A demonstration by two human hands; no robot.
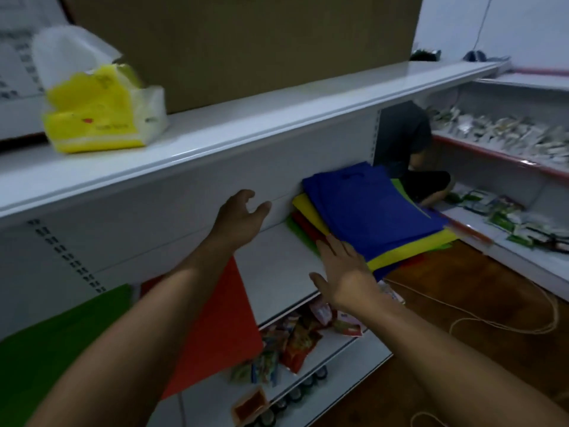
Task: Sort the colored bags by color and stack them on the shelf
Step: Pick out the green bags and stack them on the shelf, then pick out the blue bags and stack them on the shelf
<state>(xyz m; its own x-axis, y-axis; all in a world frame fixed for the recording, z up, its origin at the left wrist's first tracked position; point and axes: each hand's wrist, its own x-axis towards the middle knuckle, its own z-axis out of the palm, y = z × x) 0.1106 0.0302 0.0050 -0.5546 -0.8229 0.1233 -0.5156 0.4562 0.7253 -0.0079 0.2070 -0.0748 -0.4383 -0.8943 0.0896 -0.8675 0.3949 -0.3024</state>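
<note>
A mixed pile of flat bags lies at the right end of the white shelf (pixel 277 266): blue bags (pixel 375 204) on top, a yellow bag (pixel 311 211) under them, a red bag (pixel 303 226) and a green bag (pixel 292 224) showing at the left edge. My right hand (pixel 345 272) reaches toward the pile's near left corner, fingers straight, holding nothing. My left hand (pixel 240 220) hovers over the bare shelf left of the pile, fingers loosely spread, empty. Another red bag (pixel 215 334) and another green bag (pixel 52 359) lie separately on the shelf's left part, partly hidden by my forearms.
The upper shelf (pixel 215 124) carries a yellow tissue pack (pixel 95 118) and a large cardboard box (pixel 246 41). Snack packets (pixel 295 337) fill the shelf below. A crouching person (pixel 409 155) is behind the pile. Another rack (pixel 508 143) stands right; a cord (pixel 492 322) lies on the wooden floor.
</note>
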